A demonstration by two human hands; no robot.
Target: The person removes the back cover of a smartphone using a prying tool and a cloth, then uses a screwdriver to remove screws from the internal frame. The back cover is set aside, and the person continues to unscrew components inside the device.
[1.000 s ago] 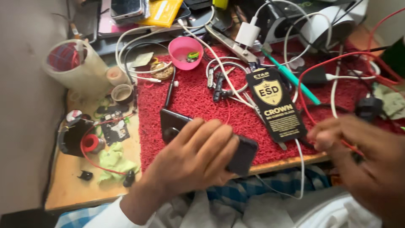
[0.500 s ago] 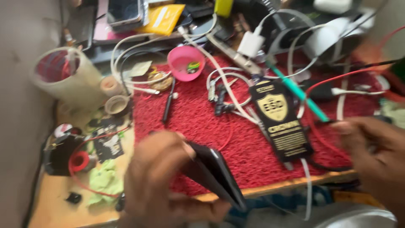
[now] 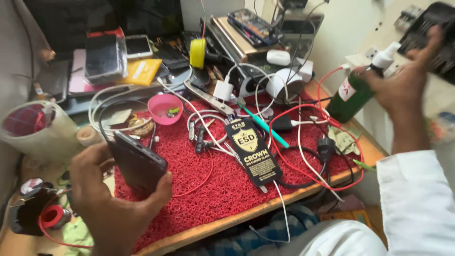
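The phone (image 3: 138, 163) has been lifted off the red mat (image 3: 218, 185) and is gripped upright in the left hand (image 3: 111, 204) over the tabletop's near-left corner. The right hand (image 3: 407, 85) has been raised to the right edge, closed around a green spray bottle (image 3: 353, 95).

Phone-repair workbench: cables (image 3: 303, 142), phones (image 3: 102, 57).

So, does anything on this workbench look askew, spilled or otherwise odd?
Nothing looks spilled or broken. The red mat is cluttered: red and white cables lie tangled across it, and a black packet sits askew over them. The left hand holds a dark phone tilted; the right hand is at a green spray bottle.
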